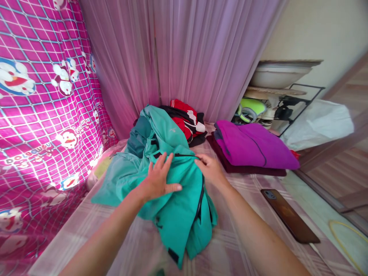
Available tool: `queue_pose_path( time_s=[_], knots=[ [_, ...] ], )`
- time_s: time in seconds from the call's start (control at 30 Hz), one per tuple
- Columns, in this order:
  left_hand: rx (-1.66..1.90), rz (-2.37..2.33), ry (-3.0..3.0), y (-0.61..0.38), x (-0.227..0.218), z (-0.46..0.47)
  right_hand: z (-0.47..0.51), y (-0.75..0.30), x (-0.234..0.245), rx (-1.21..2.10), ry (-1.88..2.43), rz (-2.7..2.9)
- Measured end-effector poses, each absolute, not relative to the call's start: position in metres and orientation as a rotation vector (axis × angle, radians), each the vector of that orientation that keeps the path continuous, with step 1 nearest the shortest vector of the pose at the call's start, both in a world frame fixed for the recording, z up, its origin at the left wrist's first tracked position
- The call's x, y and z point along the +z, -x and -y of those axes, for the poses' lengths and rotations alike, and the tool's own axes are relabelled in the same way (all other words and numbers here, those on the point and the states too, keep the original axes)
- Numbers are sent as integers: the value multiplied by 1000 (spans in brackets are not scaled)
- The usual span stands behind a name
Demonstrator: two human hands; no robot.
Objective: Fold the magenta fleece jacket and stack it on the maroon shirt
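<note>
A teal zip jacket (181,203) lies crumpled on the plaid bed sheet (227,241), its black zipper running along the front edge. My left hand (159,178) rests on the jacket with fingers spread and thumb pointing right. At the jacket's upper right, my right hand (208,166) pinches the edge beside the dark zipper line. Under and behind it are more folds of teal cloth, and I cannot tell whether they belong to the same garment. A red, black and white garment (186,120) is bunched just beyond.
Folded purple clothing (250,147) sits on dark red cloth (230,166) to the right. Nearer lies a phone (290,216) with a cable. A rack (307,101) with basins stands back right. Pink printed cloth (48,126) hangs left, a purple curtain (184,57) behind.
</note>
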State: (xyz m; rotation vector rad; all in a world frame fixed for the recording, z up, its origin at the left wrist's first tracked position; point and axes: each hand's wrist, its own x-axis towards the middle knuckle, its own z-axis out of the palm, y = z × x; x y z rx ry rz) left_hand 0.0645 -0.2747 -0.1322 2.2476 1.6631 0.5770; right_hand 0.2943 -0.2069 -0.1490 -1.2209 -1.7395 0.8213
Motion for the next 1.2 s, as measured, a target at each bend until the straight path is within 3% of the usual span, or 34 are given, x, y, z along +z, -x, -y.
queue_pose_path(
  time_s=[0.1,0.2,0.3,0.43,0.6,0.8,1.0,1.2],
  knots=[
    [205,-1627,-2255,-75,-138,295,186,-310,-157,910,1271,1434],
    [162,-1774,-2190,-79,-144,296,185,-316,-165,895,1339,1385],
    [322,-1830,-2103,-72,-136,287,201,-317,-165,645,1315,1610],
    [748,-1386,-2025,-58,-104,280,225,-319,-147,352,1050,2144],
    [837,-1147,-1744,-45,-82,282,228,-322,-121,591,1091,2182],
    [641,-1137,-1617,-45,-105,293,215,-309,-116,812,1173,1731],
    [1238,-1176,-1029,-31,-101,293,212,-302,-132,970,1035,1720],
    [1649,-1268,-752,19,-82,278,211,-309,-171,915,1243,1678]
  ],
)
